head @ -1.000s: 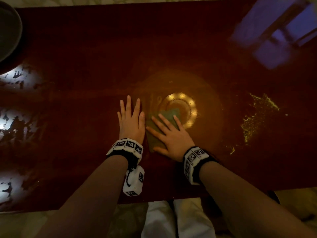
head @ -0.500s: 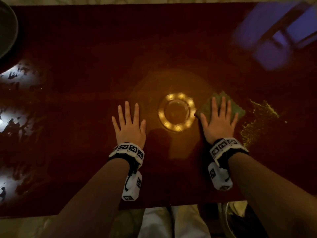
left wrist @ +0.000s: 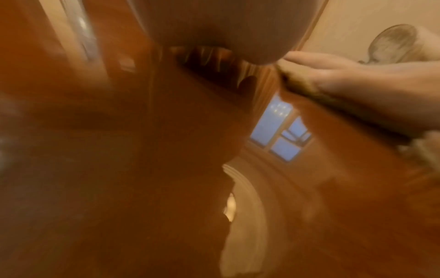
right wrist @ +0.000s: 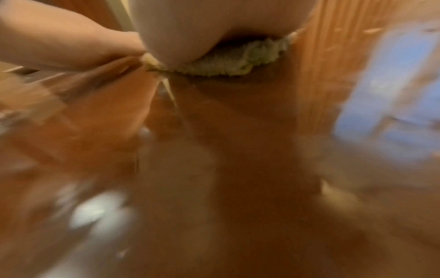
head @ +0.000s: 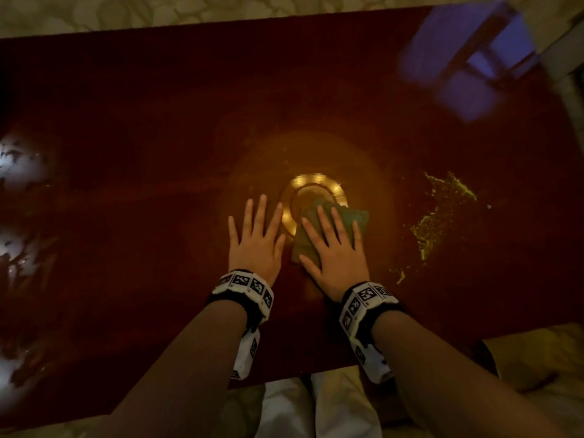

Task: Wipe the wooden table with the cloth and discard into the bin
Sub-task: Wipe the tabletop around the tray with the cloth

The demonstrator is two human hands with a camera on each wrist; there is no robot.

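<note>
A: Cloth [head: 335, 227] first, from the head view. It lies under the right hand [head: 336, 263], which presses it flat with straight, spread fingers; no curled grip. Half a second ago it sat further right, close to the yellow crumbs [head: 439, 219]; now it has swept back toward the middle of the table [head: 158, 121], just beside the left hand [head: 256, 245].

B: So the crumbs are untouched?

A: They look it: a gritty, scattered patch toward the right edge, well apart from the cloth. I judge the wiping is mid-stroke, with that patch yet to be gathered, and no bin clearly in sight.

B: And the left hand?

A: Flat on the wood, fingers straight and open, holding nothing. The table is dark red, glossy, rectangular; it mirrors a ring lamp [head: 316, 188] and a blue window [head: 474, 64].

B: The left wrist view?

A: Blurred. Polished orange-brown wood, with the right hand [left wrist: 345, 75] on the cloth [left wrist: 300, 84] at the upper right.

B: The right wrist view?

A: Also blurred. The cloth [right wrist: 238, 60] shows as a nubbly, woven, green-yellow pad, folded, squashed between palm and table, its edge thick and soft. The left hand [right wrist: 71, 47] rests alongside it.
</note>
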